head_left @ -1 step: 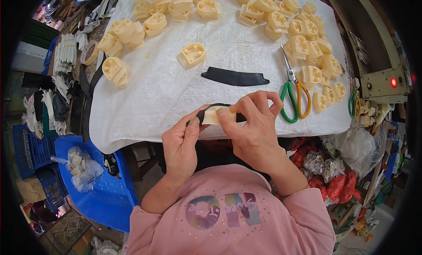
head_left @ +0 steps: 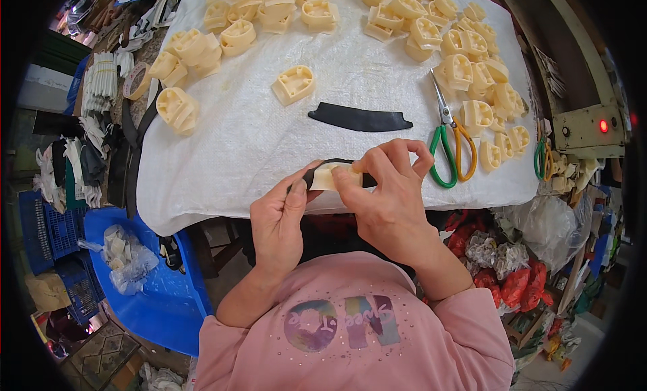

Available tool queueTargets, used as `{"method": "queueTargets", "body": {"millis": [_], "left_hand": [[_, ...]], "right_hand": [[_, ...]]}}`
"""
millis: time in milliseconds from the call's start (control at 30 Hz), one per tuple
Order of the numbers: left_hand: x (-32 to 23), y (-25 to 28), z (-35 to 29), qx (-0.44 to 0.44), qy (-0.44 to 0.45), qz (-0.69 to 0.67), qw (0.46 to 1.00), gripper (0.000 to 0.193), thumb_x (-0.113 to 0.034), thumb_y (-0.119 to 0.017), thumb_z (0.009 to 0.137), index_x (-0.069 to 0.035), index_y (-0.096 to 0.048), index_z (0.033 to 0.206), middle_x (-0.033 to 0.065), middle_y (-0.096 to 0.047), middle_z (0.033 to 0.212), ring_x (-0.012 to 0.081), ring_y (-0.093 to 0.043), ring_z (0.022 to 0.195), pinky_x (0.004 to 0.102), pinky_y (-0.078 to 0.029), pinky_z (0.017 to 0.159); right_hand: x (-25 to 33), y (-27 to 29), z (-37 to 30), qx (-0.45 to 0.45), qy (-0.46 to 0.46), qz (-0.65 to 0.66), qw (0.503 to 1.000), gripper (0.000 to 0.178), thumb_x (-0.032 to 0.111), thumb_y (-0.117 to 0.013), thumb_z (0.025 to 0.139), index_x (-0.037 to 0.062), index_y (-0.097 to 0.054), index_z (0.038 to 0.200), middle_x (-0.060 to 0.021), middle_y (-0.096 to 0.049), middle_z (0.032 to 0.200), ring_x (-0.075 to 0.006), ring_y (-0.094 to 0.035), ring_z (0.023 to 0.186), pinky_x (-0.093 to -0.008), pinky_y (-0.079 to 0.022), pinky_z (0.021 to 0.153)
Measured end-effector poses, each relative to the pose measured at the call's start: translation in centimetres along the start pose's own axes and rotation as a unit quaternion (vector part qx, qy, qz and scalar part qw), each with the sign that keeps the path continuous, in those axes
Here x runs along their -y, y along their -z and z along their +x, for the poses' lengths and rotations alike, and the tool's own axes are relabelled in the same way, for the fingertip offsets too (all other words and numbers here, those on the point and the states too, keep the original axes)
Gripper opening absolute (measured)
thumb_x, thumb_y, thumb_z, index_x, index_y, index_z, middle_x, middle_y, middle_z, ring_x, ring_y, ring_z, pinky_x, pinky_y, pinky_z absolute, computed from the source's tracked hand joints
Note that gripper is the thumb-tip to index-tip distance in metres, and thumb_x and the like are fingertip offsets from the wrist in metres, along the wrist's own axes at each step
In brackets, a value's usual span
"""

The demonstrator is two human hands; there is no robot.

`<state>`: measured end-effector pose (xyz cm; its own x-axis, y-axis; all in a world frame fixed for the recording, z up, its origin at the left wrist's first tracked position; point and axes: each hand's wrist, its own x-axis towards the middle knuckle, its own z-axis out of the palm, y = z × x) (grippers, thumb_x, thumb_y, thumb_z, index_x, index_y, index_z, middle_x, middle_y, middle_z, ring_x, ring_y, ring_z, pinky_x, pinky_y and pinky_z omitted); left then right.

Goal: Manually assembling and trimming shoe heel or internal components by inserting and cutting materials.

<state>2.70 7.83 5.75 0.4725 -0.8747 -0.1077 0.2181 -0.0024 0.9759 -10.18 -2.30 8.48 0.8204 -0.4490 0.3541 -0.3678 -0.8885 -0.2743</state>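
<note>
At the near edge of the white-covered table, both my hands grip one cream plastic piece (head_left: 325, 178) with a black strip (head_left: 337, 161) running round its outer side. The fingers of my left hand (head_left: 276, 219) close on its left end, thumb pressed on the black material. My right hand (head_left: 387, 199) pinches the right part, its thumb lying on the cream surface. My fingers hide much of the piece. Just beyond lies a second black strip (head_left: 360, 118), flat and slightly curved. A single cream plastic part (head_left: 294, 85) rests farther off, hollow side up.
Scissors (head_left: 445, 131) with green and orange handles lie right of my hands. Many cream parts (head_left: 465, 74) are heaped along the right side, with more (head_left: 242, 20) at the far left. A blue tub (head_left: 162, 303) holding a plastic bag stands below the table's left edge.
</note>
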Motion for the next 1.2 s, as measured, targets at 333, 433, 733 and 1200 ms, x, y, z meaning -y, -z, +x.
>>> {"method": "queueTargets", "body": {"millis": [333, 433, 733, 1200], "left_hand": [[0.2, -1.2, -0.1, -0.015, 0.022, 0.085, 0.996, 0.036, -0.018, -0.044, 0.097, 0.008, -0.054, 0.119, 0.013, -0.062, 0.107, 0.0131, -0.058, 0.091, 0.027, -0.048, 0.082], [0.2, -1.5, -0.1, -0.004, -0.071, 0.302, 0.951, 0.037, -0.014, -0.043, 0.096, 0.009, -0.048, 0.125, 0.015, -0.061, 0.11, 0.0165, -0.061, 0.09, 0.029, -0.049, 0.081], [1.9, 1.3, 0.7, 0.012, -0.076, 0.013, 0.997, 0.025, -0.006, -0.052, 0.091, 0.002, -0.059, 0.115, 0.0158, -0.056, 0.115, 0.0214, -0.056, 0.103, 0.0333, -0.05, 0.087], [1.4, 0.5, 2.0, 0.026, -0.303, 0.225, 0.926, 0.019, -0.017, -0.07, 0.08, 0.001, -0.065, 0.086, 0.005, -0.056, 0.073, 0.0171, -0.048, 0.07, 0.0271, -0.038, 0.062]], "right_hand": [[-0.5, -0.5, -0.4, -0.011, 0.019, -0.006, 1.0, 0.032, 0.008, -0.064, 0.062, 0.0146, -0.057, 0.092, -0.0044, -0.045, 0.081, -0.0243, -0.046, 0.084, -0.048, -0.026, 0.081], [-1.1, -1.1, -0.4, -0.023, 0.029, -0.011, 0.999, 0.032, 0.013, -0.066, 0.064, 0.0161, -0.056, 0.094, -0.0043, -0.046, 0.081, -0.0238, -0.046, 0.084, -0.0483, -0.025, 0.08], [-3.2, -2.2, -0.7, -0.082, 0.005, 0.12, 0.989, 0.043, 0.002, -0.066, 0.058, 0.0166, -0.062, 0.099, -0.0004, -0.048, 0.083, -0.0221, -0.045, 0.086, -0.045, -0.025, 0.082], [-3.8, -2.1, -1.2, -0.019, 0.027, 0.317, 0.948, 0.037, 0.0, -0.065, 0.065, 0.009, -0.061, 0.101, -0.0035, -0.046, 0.081, -0.0214, -0.043, 0.083, -0.0379, -0.024, 0.08]]}}
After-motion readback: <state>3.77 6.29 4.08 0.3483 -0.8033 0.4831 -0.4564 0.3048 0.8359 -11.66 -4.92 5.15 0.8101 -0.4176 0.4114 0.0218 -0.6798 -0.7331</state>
